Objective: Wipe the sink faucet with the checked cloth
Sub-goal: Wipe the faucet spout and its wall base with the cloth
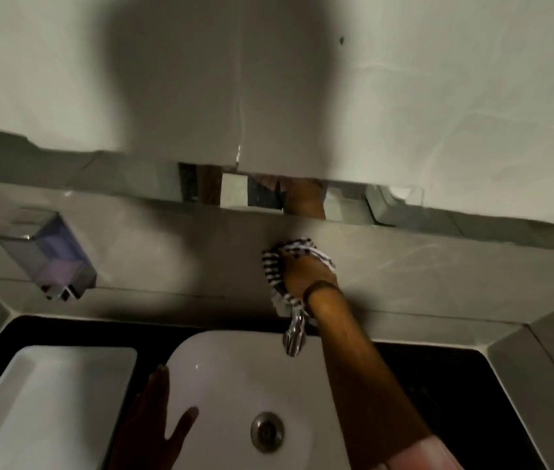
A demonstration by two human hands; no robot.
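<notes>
The chrome sink faucet (294, 335) juts out from the grey wall over the back rim of the white basin (221, 378). My right hand (304, 271) grips the black-and-white checked cloth (277, 269) and presses it around the faucet's upper part by the wall, hiding that part. Only the spout end shows below the cloth. My left hand (153, 415) lies flat with fingers spread on the basin's left rim and holds nothing.
A wall-mounted soap dispenser (46, 254) hangs at the left. A second white rectangular basin (48, 401) sits to the left on the black counter (455, 385). The round drain (267, 432) lies in the basin's bottom. A mirror strip (234, 193) runs above.
</notes>
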